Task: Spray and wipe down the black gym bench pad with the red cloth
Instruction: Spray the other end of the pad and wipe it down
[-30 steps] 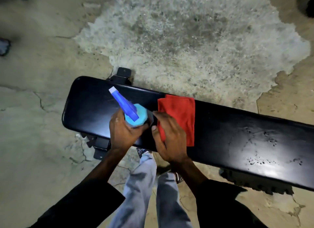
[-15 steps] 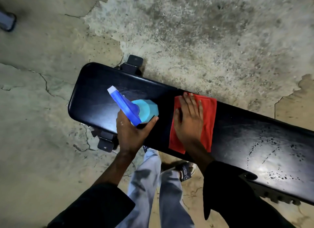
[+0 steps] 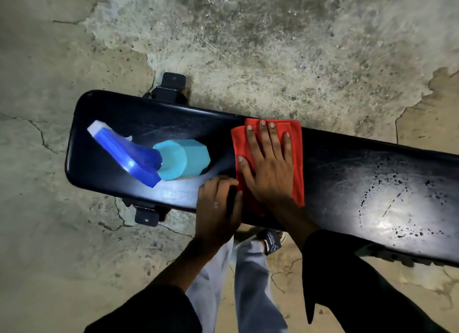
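Observation:
The black gym bench pad runs from the left to the right edge of the view. A folded red cloth lies on it near the middle, and my right hand presses flat on the cloth with fingers spread. A spray bottle with a blue trigger head and a turquoise body stands alone on the pad's left end. My left hand curls over the pad's near edge beside the cloth, apart from the bottle. Dark droplet specks dot the pad to the right.
Cracked, patchy concrete floor surrounds the bench. Black metal bench feet stick out at the far and near side of the left end. My legs in light trousers and a sandalled foot stand against the near side.
My left hand let go of the spray bottle and moved right to grip the pad's near edge. My right hand stays flat on the red cloth.

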